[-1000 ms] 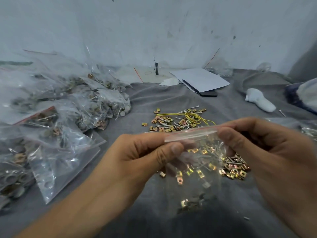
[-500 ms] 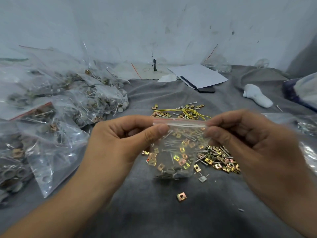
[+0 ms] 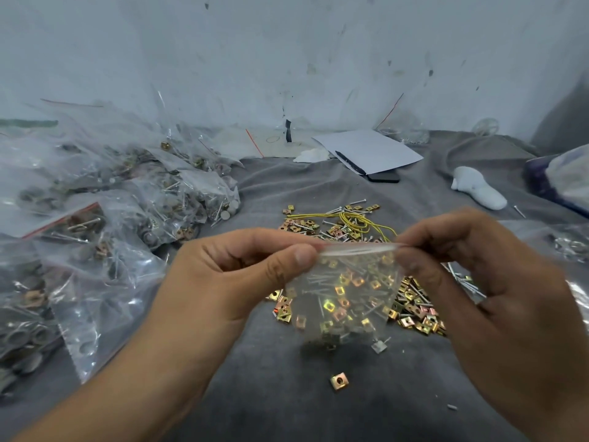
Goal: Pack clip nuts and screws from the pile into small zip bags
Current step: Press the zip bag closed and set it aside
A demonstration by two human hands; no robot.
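Note:
A small clear zip bag (image 3: 347,291) hangs in mid-air above the grey cloth, with a few clip nuts and screws at its bottom. My left hand (image 3: 242,279) pinches the left end of its zip strip between thumb and forefinger. My right hand (image 3: 478,282) pinches the right end of the same strip. Behind and under the bag lies the loose pile of gold clip nuts and screws (image 3: 414,311), seen partly through the plastic. One clip nut (image 3: 339,380) lies alone nearer to me.
A heap of filled zip bags (image 3: 105,224) covers the left side. Yellow rubber bands (image 3: 357,220) lie on the far part of the pile. White paper with a pen and a dark phone (image 3: 373,151) sit near the wall. A white object (image 3: 478,191) lies at the right.
Both hands have lifted the bag and carried it a little farther from me. The bag's top strip now looks flat and straight between the two pinches.

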